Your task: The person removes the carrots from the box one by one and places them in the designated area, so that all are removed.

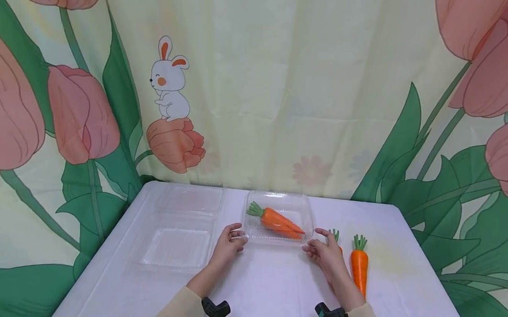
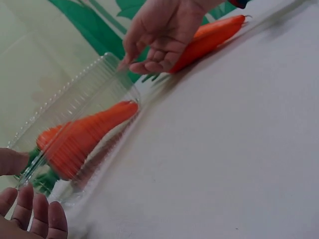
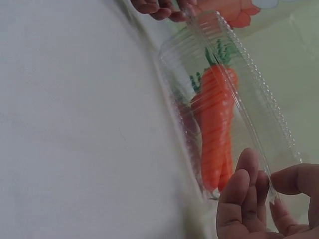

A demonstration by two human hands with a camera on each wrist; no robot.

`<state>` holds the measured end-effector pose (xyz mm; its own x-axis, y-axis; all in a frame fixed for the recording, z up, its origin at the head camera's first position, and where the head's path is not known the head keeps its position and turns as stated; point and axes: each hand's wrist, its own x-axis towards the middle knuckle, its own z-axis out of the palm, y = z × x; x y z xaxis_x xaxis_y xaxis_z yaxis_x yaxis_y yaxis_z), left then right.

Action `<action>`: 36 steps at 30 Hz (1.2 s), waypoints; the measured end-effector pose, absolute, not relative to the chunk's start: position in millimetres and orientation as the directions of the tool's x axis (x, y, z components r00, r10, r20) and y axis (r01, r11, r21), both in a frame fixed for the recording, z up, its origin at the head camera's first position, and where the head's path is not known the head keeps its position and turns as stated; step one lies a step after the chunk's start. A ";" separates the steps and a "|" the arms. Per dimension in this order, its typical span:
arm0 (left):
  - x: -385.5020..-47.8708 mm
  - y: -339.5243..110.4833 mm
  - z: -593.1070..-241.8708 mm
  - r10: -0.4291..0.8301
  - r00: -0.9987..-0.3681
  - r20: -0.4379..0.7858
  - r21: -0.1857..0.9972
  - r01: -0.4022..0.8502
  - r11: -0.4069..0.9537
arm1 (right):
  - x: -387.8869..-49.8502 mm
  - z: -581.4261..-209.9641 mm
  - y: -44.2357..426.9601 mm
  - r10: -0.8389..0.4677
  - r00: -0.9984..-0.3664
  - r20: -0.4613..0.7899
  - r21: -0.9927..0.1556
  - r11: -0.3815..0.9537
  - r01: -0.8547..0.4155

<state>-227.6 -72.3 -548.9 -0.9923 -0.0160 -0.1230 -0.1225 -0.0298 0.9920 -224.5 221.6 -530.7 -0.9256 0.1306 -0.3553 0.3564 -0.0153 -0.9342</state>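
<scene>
One person's left hand (image 1: 229,243) and right hand (image 1: 324,253) are pinching opposite ends of a clear lidded box (image 1: 258,237) near the far edge of the desk (image 1: 273,293), its long axis running left to right. Inside, overlapping carrots (image 1: 278,221) are lying diagonally, leaves pointing far left, tips near right; ridged plastic is blurring their outlines. One loose carrot (image 1: 335,235) is lying largely hidden behind the right hand.

Beyond the fingers (image 2: 23,206) we see a pale curtain (image 1: 258,82) printed with pink tulips (image 1: 84,116); below them, a white tabletop (image 1: 268,288).
</scene>
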 end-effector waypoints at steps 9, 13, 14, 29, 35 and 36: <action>-218.3 -74.4 -551.2 -0.008 -0.988 -0.151 0.988 -0.151 -0.029 | -207.2 -528.9 218.5 0.169 -0.932 -0.322 -0.941 0.048 0.334; -211.7 -73.9 -552.7 -0.017 -0.990 -0.143 0.990 -0.143 -0.007 | -198.8 -531.2 217.3 0.192 -0.935 -0.298 -0.946 0.069 0.316; -209.6 -73.6 -553.2 -0.018 -0.990 -0.141 0.990 -0.141 -0.005 | -197.1 -532.0 217.1 0.196 -0.936 -0.292 -0.949 0.066 0.310; -196.2 -74.3 -558.0 -0.052 -0.988 -0.145 0.985 -0.140 -0.096 | -180.9 -537.9 211.6 0.300 -0.919 -0.256 -0.953 0.081 0.292; -195.0 -76.6 -558.0 -0.052 -0.987 -0.152 0.979 -0.142 -0.148 | -177.8 -539.2 212.1 0.312 -0.919 -0.242 -0.959 0.067 0.275; -194.6 -76.8 -557.5 -0.054 -0.987 -0.153 0.978 -0.143 -0.152 | -177.6 -539.5 212.4 0.315 -0.917 -0.244 -0.959 0.064 0.277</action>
<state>-194.6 -76.8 -557.5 -0.9868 -0.0537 -0.1529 -0.1433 -0.1523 0.9779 -177.6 212.4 -539.5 -0.9173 0.3149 -0.2437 0.2766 0.0638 -0.9589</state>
